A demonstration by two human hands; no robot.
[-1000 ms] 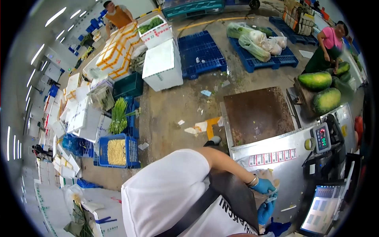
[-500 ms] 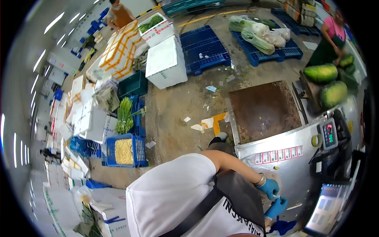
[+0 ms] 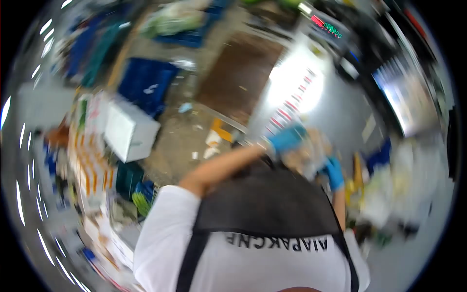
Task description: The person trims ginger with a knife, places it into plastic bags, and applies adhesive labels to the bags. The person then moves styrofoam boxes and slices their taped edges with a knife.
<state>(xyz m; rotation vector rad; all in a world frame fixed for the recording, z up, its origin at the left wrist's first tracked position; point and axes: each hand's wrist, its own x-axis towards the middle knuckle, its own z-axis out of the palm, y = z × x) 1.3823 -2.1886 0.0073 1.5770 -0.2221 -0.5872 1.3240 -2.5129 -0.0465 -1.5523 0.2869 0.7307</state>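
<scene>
Just right of centre, a clear soft plastic bag with pale tan contents sits between both hands, over the near edge of the shiny steel tabletop. Left hand in a blue glove is at the bag's upper left; right hand in a blue glove is at its lower right. Both look to be touching the film; motion blur hides the fingers, so can't tell if either is closed on it.

Handling, my read: light to moderate, limp, no stiffness of its own. Film probably slick under gloves, contents likely to shift. Best hold: gathered film at the neck, plus a palm under the bulk. Fragility: can't tell, contents too smeared.

Text check: strip of white labels with red and dark print lies on the steel left of the glare, unreadable. Black digital scale display, top right: green digits look like zeros, red ones illegible. Lit monitor, far right: no readable text. Black capitals on the wearer's white top, lower centre, are upside down; can't vouch for the word. No brand legible.
</scene>
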